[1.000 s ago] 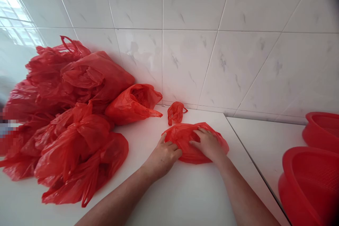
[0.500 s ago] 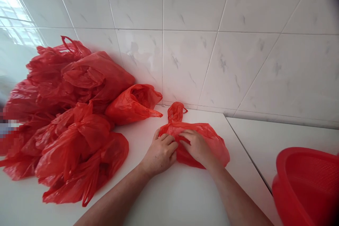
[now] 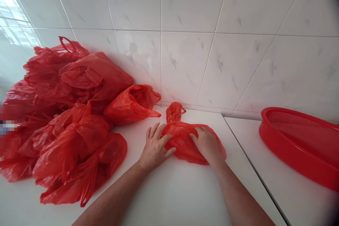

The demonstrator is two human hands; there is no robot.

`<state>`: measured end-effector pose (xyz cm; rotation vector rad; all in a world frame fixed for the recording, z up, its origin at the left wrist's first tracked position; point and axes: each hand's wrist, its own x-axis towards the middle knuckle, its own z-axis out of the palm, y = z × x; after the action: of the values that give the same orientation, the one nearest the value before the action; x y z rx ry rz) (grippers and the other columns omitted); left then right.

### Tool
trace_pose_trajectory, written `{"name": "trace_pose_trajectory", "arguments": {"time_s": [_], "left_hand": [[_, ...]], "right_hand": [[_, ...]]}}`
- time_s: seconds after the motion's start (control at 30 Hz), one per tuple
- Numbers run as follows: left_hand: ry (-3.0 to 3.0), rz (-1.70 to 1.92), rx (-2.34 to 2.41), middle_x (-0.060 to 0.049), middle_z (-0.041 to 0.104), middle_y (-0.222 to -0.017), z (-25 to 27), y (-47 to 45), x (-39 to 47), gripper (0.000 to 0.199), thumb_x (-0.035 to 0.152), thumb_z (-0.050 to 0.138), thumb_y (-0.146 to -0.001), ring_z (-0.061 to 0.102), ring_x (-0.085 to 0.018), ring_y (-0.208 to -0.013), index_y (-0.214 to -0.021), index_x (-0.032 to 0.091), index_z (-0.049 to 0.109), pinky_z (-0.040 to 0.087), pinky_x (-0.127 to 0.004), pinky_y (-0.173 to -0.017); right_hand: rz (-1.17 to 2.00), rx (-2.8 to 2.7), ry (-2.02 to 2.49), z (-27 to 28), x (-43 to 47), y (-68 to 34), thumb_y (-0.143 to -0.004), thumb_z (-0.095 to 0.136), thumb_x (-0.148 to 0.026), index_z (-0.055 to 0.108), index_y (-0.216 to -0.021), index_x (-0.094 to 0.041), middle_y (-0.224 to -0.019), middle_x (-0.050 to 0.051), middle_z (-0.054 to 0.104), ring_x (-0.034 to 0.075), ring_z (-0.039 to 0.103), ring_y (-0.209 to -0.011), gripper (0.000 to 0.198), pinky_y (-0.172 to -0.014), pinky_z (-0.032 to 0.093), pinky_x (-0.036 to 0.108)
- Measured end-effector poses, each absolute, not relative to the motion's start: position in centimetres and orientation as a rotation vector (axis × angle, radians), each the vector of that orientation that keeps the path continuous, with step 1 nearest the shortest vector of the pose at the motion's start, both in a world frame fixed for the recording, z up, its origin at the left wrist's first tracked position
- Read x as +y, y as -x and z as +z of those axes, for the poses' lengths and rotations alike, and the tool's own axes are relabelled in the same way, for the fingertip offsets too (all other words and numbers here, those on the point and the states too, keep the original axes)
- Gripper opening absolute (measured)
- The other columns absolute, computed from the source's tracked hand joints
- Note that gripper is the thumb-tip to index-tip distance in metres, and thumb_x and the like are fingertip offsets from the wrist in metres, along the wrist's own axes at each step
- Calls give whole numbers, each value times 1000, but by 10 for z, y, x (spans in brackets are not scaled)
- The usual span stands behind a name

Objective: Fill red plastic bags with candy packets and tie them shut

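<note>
A thin red plastic bag (image 3: pixel 182 144) lies crumpled on the white tabletop in front of me, its gathered end (image 3: pixel 174 111) pointing toward the wall. At its left edge is my left hand (image 3: pixel 156 144), fingers spread, the thumb and fingertips touching or just beside the plastic. My right hand (image 3: pixel 208 144) rests over the right half of the bag with the fingers apart and lightly bent. Neither hand is closed round the bag. Just behind and to the left, another red bag (image 3: pixel 127 107) lies on its side with its mouth facing right.
Several filled red plastic bags (image 3: pixel 76 137) are heaped on the left against the tiled wall (image 3: pixel 185 67). A red plastic basket (image 3: pixel 296 159) with a mesh inside stands on the right. A seam (image 3: pixel 251 162) runs between two white tabletops (image 3: pixel 172 190).
My left hand has opened from a pinch and shifted slightly left. The right hand has moved right across the bag, which looks flatter. The red basket has shifted back and appears in a different position.
</note>
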<state>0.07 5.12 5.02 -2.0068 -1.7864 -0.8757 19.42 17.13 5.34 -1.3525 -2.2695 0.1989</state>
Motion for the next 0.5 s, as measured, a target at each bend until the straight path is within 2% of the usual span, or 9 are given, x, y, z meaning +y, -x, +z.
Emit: {"name": "trace_pose_trajectory", "arguments": {"time_s": [0.07, 0.13, 0.23, 0.37, 0.5], "left_hand": [[2102, -834, -1729, -13, 41, -143, 49, -3, 49, 42, 34, 69, -73, 25, -37, -137, -113, 24, 60, 21, -63, -107], [2166, -789, -1687, -11, 42, -143, 47, -4, 48, 37, 25, 65, -75, 25, -35, -138, -111, 26, 61, 19, -63, -108], [2164, -789, -1633, -7, 48, -139, 41, -3, 50, 27, 9, 53, -79, 28, -31, -138, -97, 25, 66, 24, -60, -109], [2129, -876, -1560, -8, 54, -131, 36, 1, 54, 26, 3, 50, -76, 32, -29, -135, -85, 21, 67, 34, -51, -107], [2164, -927, -1516, -11, 54, -129, 36, 3, 55, 26, 1, 48, -76, 33, -31, -135, -85, 19, 66, 38, -51, -105]], "right_hand": [[176, -2244, 1352, 56, 168, -193, -91, 40, -33, 63, -104, -19, -104, 12, 63, 25, 58, -96, 29, -75, 45, 37], [174, -2237, 1343, 58, 167, -194, -89, 43, -28, 65, -96, -20, -99, 11, 64, 24, 59, -89, 24, -71, 46, 36], [174, -2211, 1301, 60, 166, -194, -87, 44, -22, 66, -87, -20, -92, 9, 66, 21, 60, -82, 22, -69, 46, 34], [101, -2108, 1187, 72, 151, -184, -92, 36, -22, 65, -99, -19, -100, 9, 64, 21, 57, -94, 30, -80, 45, 35], [29, -2132, 1066, 88, 118, -174, -89, 43, -20, 66, -96, -20, -99, 6, 63, 18, 57, -93, 23, -85, 45, 31]]}}
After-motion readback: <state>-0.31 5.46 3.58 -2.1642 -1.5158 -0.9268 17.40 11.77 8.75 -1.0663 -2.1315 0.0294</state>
